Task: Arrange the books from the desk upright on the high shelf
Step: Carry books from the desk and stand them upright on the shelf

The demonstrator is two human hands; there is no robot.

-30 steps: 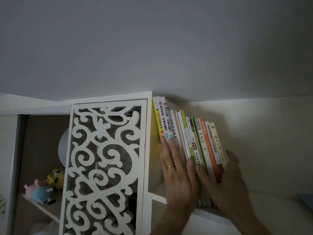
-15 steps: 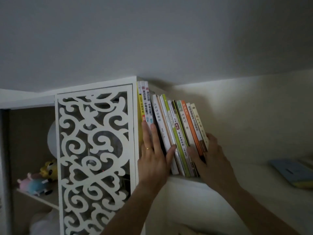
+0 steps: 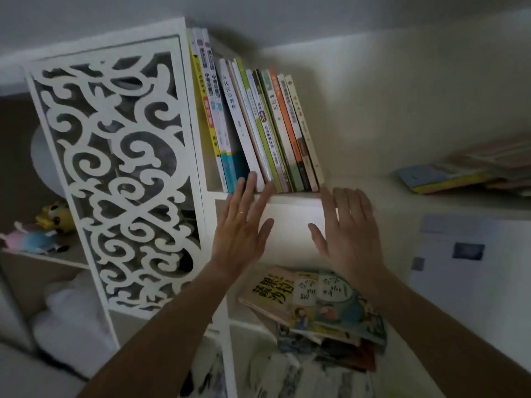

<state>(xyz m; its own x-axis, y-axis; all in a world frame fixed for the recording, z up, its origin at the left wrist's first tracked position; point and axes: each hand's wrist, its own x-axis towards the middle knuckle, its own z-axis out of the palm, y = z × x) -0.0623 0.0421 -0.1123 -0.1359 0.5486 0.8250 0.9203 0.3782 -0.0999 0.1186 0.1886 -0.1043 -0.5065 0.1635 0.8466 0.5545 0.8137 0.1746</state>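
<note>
1. Both hands are up in front of the high shelf, and both are flat with the fingers straight.
2. Left hand holds nothing. Its fingertips reach up to the bottom of the books and seem to touch them there. A ring shines on one finger.
3. Right hand holds nothing too. It is just below the shelf edge, at about 5 o'clock from the row of books. Its fingers do not touch the books.
4. The books stand in a row on the high shelf. They lean a little toward 11 o'clock, against the white side wall.
5. At 9 o'clock from the books is a white panel with curly holes cut in it.
6. Behind that panel, far out at 9 o'clock, soft toys sit on a lower shelf. One is yellow and one is pink and blue.
7. At 6 o'clock from the hands, more books lie flat in a messy pile. The top ones have bright pictures on the covers.
8. At 3 o'clock, well apart from the hands, another stack of flat books lies on a ledge. It is blurry, so the covers are hard to see.
</note>
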